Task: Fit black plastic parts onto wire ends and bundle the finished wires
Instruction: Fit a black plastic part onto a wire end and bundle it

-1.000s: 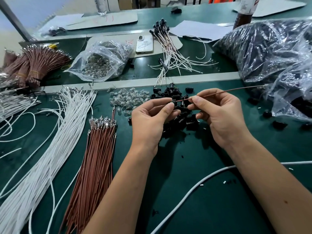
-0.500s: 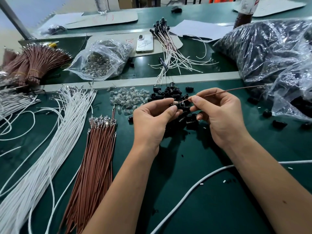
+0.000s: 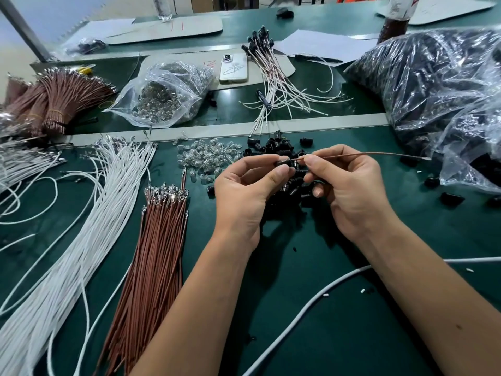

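Above the heap of loose black plastic caps [image 3: 279, 147], my left hand [image 3: 244, 191] pinches one small black plastic cap [image 3: 283, 162] while my right hand [image 3: 349, 191] pinches the thin brown wire [image 3: 360, 155] entering it.

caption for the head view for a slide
Left hand holds a black part as right hand feeds in a brown wire.

No printed text, brand or number can be read anywhere on the bench. Red handwritten marks sit on the far card [image 3: 173, 29] and on the card [image 3: 210, 62] under the phone [image 3: 234, 67], but they cannot be made out as letters or figures. The phone's white back carries a faint line drawing, not lettering. The label on the bottle [image 3: 398, 16] at the rear is too blurred to read.
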The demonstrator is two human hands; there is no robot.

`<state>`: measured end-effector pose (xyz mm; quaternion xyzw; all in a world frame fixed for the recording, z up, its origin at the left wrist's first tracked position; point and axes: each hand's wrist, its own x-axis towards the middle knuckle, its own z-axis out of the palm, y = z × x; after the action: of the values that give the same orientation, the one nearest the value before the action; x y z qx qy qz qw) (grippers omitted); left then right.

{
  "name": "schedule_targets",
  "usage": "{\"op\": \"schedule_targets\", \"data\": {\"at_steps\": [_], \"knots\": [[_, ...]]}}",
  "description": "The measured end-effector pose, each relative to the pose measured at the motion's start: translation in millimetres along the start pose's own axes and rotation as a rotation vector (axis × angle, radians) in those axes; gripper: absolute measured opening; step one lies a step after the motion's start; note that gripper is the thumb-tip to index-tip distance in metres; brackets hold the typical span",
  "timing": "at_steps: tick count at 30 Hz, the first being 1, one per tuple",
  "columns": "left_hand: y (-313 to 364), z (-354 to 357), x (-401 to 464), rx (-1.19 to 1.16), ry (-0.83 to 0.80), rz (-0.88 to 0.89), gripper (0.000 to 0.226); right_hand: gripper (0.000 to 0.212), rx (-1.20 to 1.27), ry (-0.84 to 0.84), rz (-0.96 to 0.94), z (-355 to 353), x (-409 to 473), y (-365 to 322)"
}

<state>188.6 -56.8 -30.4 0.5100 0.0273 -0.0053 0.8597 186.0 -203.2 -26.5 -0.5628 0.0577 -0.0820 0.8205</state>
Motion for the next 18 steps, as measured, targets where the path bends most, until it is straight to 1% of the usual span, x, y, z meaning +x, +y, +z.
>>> {"op": "schedule_targets", "data": {"at_steps": [5,9,13,16,18], "knots": [[0.5,-0.2,-1.0,0.107,-0.026,0.031,0.02,0.015,-0.109,-0.042,-0.022,-0.9,0.0,2.4],[0.4,0.7,-1.7,0.299,-0.054,0.093,0.018,0.006,-0.11,-0.08,-0.011,-1.7,0.5,0.5],[-0.5,4.2,-4.3,0.465,-0.096,0.161,0.021,0.011,-0.149,-0.143,-0.006,-5.3,2.2,-2.1],[1.8,5.2,-5.9,0.451,-0.09,0.155,0.025,0.015,-0.192,-0.211,-0.006,-6.2,1.1,-2.5],[5.6,6.9,-6.6,0.335,-0.05,0.094,0.026,0.018,-0.171,-0.226,-0.015,-5.8,1.1,-1.8]]}}
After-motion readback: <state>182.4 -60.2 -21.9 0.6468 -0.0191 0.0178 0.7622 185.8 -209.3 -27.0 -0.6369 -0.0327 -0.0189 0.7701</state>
